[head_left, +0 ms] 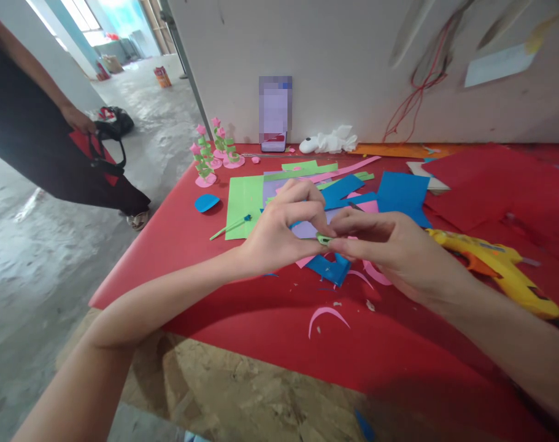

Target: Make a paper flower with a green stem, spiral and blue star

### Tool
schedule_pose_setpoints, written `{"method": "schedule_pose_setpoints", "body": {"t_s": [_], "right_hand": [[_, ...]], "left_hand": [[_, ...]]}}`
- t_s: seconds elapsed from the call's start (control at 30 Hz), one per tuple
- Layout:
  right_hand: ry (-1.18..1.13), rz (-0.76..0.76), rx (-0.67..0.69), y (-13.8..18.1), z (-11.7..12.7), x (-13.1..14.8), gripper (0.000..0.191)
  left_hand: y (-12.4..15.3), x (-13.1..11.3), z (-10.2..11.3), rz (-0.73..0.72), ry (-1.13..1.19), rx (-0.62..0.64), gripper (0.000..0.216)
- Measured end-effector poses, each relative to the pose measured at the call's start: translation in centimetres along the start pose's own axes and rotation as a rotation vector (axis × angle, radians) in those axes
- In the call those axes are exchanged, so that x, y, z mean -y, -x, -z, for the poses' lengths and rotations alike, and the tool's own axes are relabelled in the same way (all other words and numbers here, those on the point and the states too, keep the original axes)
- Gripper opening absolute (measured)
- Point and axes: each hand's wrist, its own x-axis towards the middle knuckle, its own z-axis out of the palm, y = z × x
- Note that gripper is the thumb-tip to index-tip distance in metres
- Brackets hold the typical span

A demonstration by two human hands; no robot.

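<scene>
Both my hands meet above the red tabletop (169,245), pinching a small folded piece of green paper (324,239) between them. My left hand (291,224) grips it from the left with thumb and fingertips. From the right, my right hand (375,239) pinches its other side. Beneath lie blue paper scraps (329,269) and pink cuttings, partly hidden by the hands. To the left rest a thin green stem with a blue tip (233,226) and a blue paper disc (207,203). Sheets of green paper (242,190) spread behind my left hand.
A yellow glue gun (504,270) lies to the right, near red sheets (491,190). Pink paper flowers (210,156) stand at the back left. A phone (274,113) leans on the wall beside a white glue bottle (309,145). A person (53,123) stands at left.
</scene>
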Motion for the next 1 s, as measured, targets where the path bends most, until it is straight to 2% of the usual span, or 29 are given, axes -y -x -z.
{"method": "schedule_pose_setpoints", "body": {"t_s": [0.4, 0.73, 1.0], "right_hand": [[-0.013, -0.046, -0.019, 0.14, 0.36, 0.25, 0.023], [-0.081, -0.062, 0.021, 0.06, 0.69, -0.04, 0.019], [-0.121, -0.074, 0.013, 0.08, 0.74, 0.62, 0.017]], "left_hand": [[-0.15, 0.11, 0.35, -0.078, -0.106, 0.008, 0.014], [-0.16, 0.5, 0.17, -0.196, -0.136, -0.009, 0.015], [-0.39, 0.48, 0.99, -0.16, -0.112, 0.133, 0.018]]}}
